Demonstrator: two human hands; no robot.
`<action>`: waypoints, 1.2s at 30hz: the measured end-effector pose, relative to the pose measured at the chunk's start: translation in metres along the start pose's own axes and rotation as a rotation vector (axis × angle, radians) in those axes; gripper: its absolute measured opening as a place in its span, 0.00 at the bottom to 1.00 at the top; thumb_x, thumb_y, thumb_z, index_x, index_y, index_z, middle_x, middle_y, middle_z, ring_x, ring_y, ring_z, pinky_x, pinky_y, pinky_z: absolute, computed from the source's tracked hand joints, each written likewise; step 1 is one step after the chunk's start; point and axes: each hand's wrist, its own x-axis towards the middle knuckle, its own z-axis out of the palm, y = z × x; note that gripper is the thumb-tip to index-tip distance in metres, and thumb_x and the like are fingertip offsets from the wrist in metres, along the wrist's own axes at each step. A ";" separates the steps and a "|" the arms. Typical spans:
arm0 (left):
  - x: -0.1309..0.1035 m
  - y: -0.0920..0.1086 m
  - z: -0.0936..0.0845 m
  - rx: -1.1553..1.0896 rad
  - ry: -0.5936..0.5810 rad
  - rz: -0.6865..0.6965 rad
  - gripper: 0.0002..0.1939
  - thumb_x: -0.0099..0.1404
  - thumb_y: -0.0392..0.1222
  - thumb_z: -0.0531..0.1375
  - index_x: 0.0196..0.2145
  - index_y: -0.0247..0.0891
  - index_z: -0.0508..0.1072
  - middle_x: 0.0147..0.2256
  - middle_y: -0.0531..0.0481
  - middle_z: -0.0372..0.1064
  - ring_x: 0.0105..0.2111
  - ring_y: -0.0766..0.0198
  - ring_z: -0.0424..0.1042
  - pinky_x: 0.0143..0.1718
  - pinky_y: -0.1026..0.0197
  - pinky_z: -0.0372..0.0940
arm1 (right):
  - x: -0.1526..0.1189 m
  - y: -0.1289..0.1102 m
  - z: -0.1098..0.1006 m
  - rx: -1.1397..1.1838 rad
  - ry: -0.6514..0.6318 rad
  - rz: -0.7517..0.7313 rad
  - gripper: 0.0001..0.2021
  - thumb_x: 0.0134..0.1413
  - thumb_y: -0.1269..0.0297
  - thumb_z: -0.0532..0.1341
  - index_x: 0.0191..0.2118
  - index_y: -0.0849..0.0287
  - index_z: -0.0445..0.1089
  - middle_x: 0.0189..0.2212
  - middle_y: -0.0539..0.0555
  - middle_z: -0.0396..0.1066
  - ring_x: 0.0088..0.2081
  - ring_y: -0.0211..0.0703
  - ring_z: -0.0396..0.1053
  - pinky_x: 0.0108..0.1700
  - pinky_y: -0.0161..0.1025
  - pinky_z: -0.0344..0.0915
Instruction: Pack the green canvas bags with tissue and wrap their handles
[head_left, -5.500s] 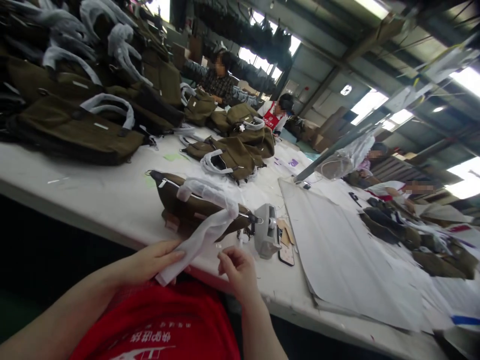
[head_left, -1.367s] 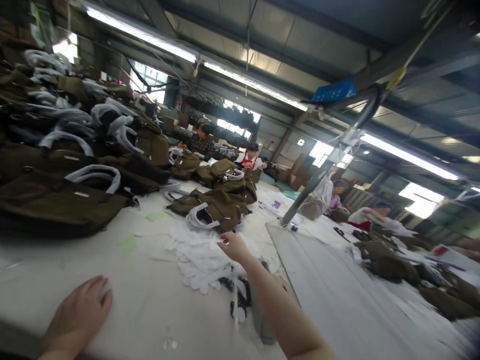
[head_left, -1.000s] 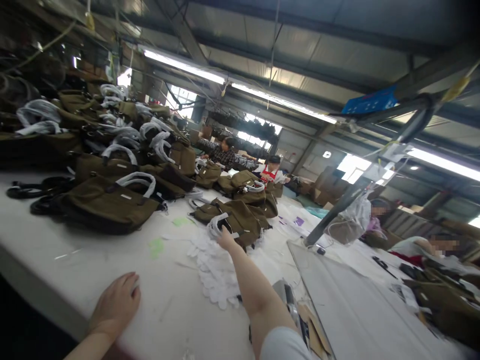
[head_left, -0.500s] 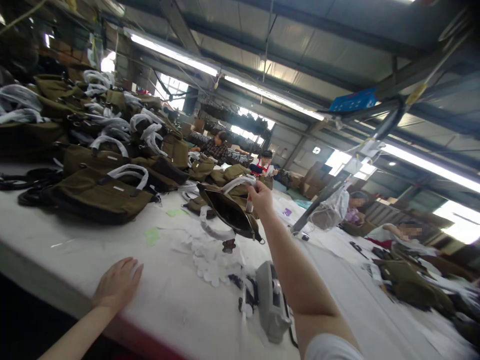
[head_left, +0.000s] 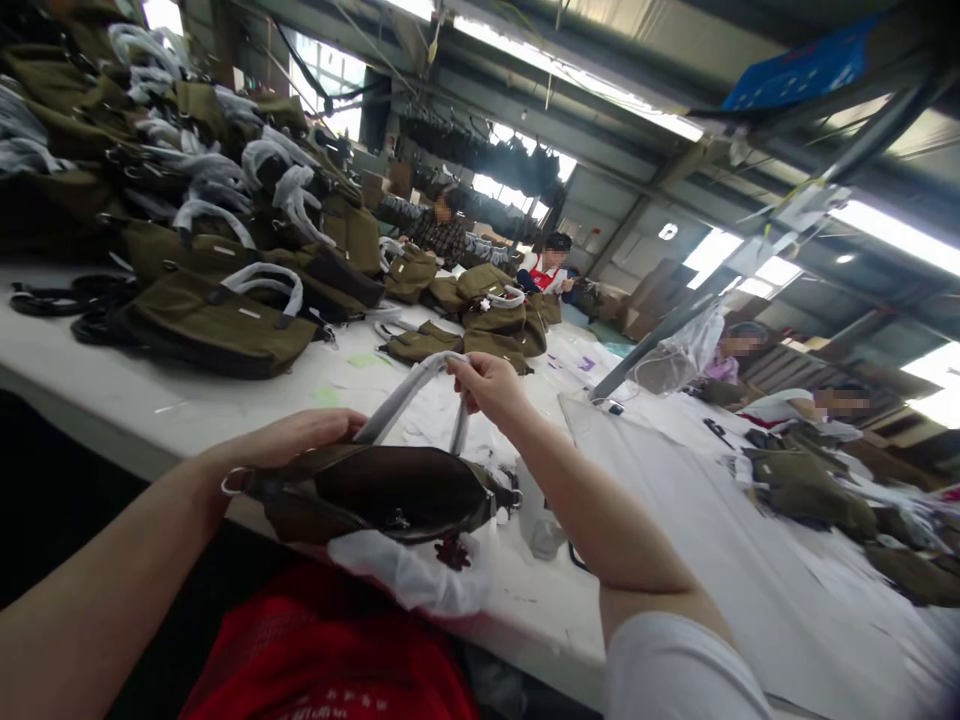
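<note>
My right hand (head_left: 491, 388) is closed round the plastic-wrapped handle of an olive-green handbag (head_left: 289, 515), held at the table's near edge in front of my body. The bag's top gapes, showing its dark inside. A second wrapped handle (head_left: 420, 580) hangs down on the near side, beside a small dark brown charm (head_left: 453, 553). My left hand (head_left: 322, 428) lies along the far side of the bag, at the base of the raised handle. Its fingers look stretched out, though the bag hides part of them.
Olive handbags with wrapped handles are heaped at left, one handbag (head_left: 217, 325) lying nearest. More bags (head_left: 495, 310) lie ahead. A grey device (head_left: 541, 525) sits by my right forearm. A slanted metal post (head_left: 652, 340) carries a plastic bag (head_left: 679, 360). Several people work farther off.
My right hand has brought the handbag from over the table towards my body. My left hand has left the tabletop and moved to the bag's far side.
</note>
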 end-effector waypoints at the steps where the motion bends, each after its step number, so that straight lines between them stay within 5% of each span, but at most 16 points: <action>1: -0.006 0.010 0.004 0.165 -0.079 0.012 0.33 0.57 0.62 0.62 0.53 0.38 0.71 0.53 0.47 0.72 0.53 0.49 0.70 0.52 0.59 0.64 | 0.001 -0.002 0.001 -0.036 0.000 -0.022 0.20 0.54 0.45 0.61 0.29 0.60 0.67 0.19 0.45 0.65 0.14 0.30 0.60 0.15 0.28 0.57; 3: -0.009 0.025 0.012 0.512 -0.108 -0.023 0.29 0.51 0.54 0.67 0.49 0.39 0.75 0.48 0.48 0.76 0.47 0.48 0.73 0.46 0.60 0.65 | 0.003 -0.008 0.003 -0.114 -0.025 -0.056 0.20 0.56 0.45 0.60 0.28 0.60 0.68 0.20 0.46 0.66 0.15 0.31 0.61 0.16 0.29 0.57; 6: 0.000 0.028 0.019 0.815 0.031 -0.123 0.17 0.53 0.46 0.62 0.40 0.37 0.79 0.38 0.44 0.79 0.39 0.47 0.75 0.39 0.58 0.66 | -0.004 -0.018 0.006 -0.234 -0.014 -0.165 0.18 0.58 0.48 0.59 0.36 0.60 0.71 0.28 0.50 0.72 0.18 0.32 0.64 0.20 0.31 0.61; 10: 0.015 0.003 0.010 0.590 0.070 -0.110 0.19 0.58 0.49 0.57 0.42 0.38 0.79 0.40 0.47 0.79 0.41 0.49 0.76 0.40 0.59 0.67 | -0.032 -0.026 0.001 -0.332 0.093 -0.409 0.15 0.56 0.61 0.60 0.49 0.60 0.70 0.46 0.57 0.73 0.32 0.37 0.72 0.34 0.33 0.68; 14: 0.017 -0.020 -0.005 0.394 0.105 -0.137 0.22 0.55 0.53 0.60 0.43 0.37 0.78 0.40 0.50 0.79 0.43 0.49 0.76 0.41 0.61 0.68 | -0.054 -0.009 -0.017 -0.440 -0.359 -0.323 0.19 0.48 0.78 0.54 0.43 0.59 0.75 0.40 0.53 0.77 0.40 0.41 0.74 0.45 0.37 0.68; 17: 0.017 -0.018 -0.003 0.362 0.104 -0.160 0.21 0.52 0.53 0.61 0.40 0.37 0.79 0.37 0.51 0.80 0.40 0.50 0.76 0.38 0.61 0.68 | -0.059 0.016 -0.020 -0.569 -0.687 -0.237 0.29 0.42 0.78 0.59 0.54 0.58 0.72 0.52 0.55 0.73 0.52 0.47 0.70 0.54 0.40 0.65; 19: 0.019 -0.012 0.005 0.336 0.076 -0.162 0.21 0.51 0.53 0.61 0.39 0.37 0.79 0.37 0.51 0.80 0.39 0.50 0.76 0.37 0.61 0.69 | -0.061 0.032 -0.014 -0.652 -0.759 -0.241 0.31 0.43 0.73 0.65 0.58 0.59 0.69 0.54 0.58 0.72 0.54 0.50 0.69 0.56 0.41 0.63; 23: 0.032 -0.001 0.013 0.463 0.101 -0.113 0.22 0.54 0.54 0.58 0.40 0.40 0.79 0.39 0.51 0.80 0.39 0.52 0.77 0.38 0.62 0.69 | -0.072 0.046 0.005 -0.920 -0.672 -0.184 0.13 0.58 0.62 0.61 0.46 0.58 0.77 0.42 0.57 0.78 0.44 0.49 0.74 0.45 0.39 0.65; 27: 0.056 -0.001 -0.004 0.917 0.408 -0.176 0.21 0.60 0.48 0.51 0.40 0.35 0.79 0.41 0.39 0.79 0.43 0.46 0.76 0.43 0.57 0.68 | -0.094 0.026 0.009 -1.065 -0.641 -0.255 0.15 0.65 0.60 0.54 0.40 0.58 0.78 0.34 0.57 0.79 0.37 0.46 0.74 0.36 0.38 0.61; 30: 0.073 0.001 -0.010 1.026 0.458 -0.213 0.21 0.61 0.46 0.51 0.41 0.32 0.78 0.44 0.31 0.76 0.48 0.40 0.73 0.46 0.51 0.66 | -0.108 0.007 0.010 -1.072 -0.623 -0.347 0.15 0.65 0.59 0.54 0.36 0.58 0.77 0.33 0.56 0.78 0.36 0.46 0.74 0.36 0.38 0.60; 36: 0.066 0.049 0.041 1.225 0.512 -0.263 0.24 0.58 0.54 0.59 0.40 0.28 0.77 0.38 0.26 0.75 0.41 0.32 0.74 0.39 0.44 0.66 | -0.114 0.023 0.013 -1.041 -0.480 -0.228 0.11 0.61 0.60 0.58 0.36 0.57 0.76 0.33 0.54 0.78 0.36 0.44 0.74 0.34 0.37 0.58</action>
